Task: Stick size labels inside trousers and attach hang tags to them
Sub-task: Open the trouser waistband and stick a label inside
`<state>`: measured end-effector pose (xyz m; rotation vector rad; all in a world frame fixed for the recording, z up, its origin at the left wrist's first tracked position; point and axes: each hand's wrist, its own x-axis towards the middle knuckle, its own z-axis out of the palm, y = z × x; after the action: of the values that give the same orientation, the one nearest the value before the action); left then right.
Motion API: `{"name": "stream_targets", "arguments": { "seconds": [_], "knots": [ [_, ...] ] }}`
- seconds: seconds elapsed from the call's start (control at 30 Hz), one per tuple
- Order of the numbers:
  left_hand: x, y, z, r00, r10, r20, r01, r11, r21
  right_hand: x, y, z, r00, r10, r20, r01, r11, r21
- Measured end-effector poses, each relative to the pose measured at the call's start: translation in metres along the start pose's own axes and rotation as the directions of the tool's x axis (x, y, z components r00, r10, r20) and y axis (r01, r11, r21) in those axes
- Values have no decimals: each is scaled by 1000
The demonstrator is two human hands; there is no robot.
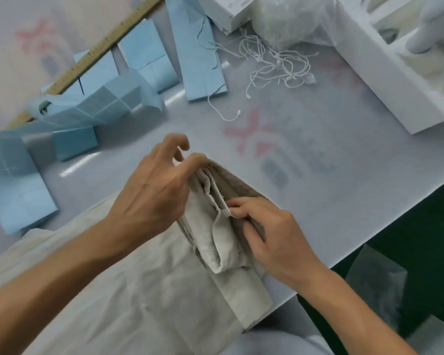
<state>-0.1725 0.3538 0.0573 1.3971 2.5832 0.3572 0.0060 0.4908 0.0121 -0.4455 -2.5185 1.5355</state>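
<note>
Beige trousers (164, 278) are pinched open at the waistband by the left hand (151, 190) while a cord is gripped by the right hand (267, 234) at 3 o'clock; hang-tag threading is judged in hand, fastening next.

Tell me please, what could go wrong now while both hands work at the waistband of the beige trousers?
1. The left hand only pinches the waistband edge of the beige linen trousers; it may slip and close the opening.
2. The right hand pinches a small white piece at the seam; it might go on crooked.
3. The loose white tag strings lie tangled, so pulling one could drag others.
</note>
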Motion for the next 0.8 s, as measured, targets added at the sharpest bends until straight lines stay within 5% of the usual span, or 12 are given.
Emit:
{"name": "stream_targets", "arguments": {
  "seconds": [0.13, 0.27, 0.47, 0.57, 0.67, 0.8],
  "knots": [
    [13, -12, -9, 993, 62, 101, -48, 990, -134, 6, 9, -2, 995, -95, 28, 95, 995, -32],
    [27, -17, -16, 974, 44, 221, -40, 999, -25, 16, 13, -3, 984, -149, 99, 153, 988, -35],
    [33, -14, -24, 940, -17, 340, 117, 954, -276, 33, -3, -7, 973, 189, 130, -214, 953, 216],
    [28, -11, -32, 917, -65, 392, 267, 831, -487, 30, -19, 3, 979, 170, 111, -163, 984, -69],
    [22, -14, -35, 913, -166, 372, 377, 691, -617, 15, -28, 16, 999, -48, 3, 46, 928, -369],
    [12, -17, -29, 925, -229, 304, 379, 628, -680, -12, -24, 20, 961, -260, -92, 192, 870, -455]
  ]
}}
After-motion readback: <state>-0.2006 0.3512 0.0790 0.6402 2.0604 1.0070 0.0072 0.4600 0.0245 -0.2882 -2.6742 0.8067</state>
